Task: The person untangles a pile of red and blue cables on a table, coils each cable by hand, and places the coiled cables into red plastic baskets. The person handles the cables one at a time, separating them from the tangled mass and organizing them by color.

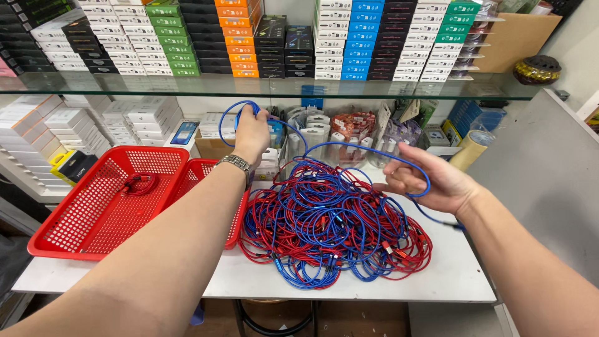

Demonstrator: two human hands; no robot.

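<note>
A tangled heap of red and blue cables (331, 224) lies on the white table (437, 281). My left hand (251, 132), with a metal watch on the wrist, is raised above the heap and grips one end of a blue cable (349, 147), which loops around it. That cable arcs rightward to my right hand (430, 180), which pinches it between thumb and fingers above the heap's right side. From there the cable runs down past my right wrist.
Two red mesh baskets (93, 206) stand left of the heap; the nearer one holds a coiled red cable (140, 184). A glass shelf (262, 87) carries stacked coloured boxes. Packaged goods and a tape roll (469, 150) sit behind. A grey panel (549, 181) is at right.
</note>
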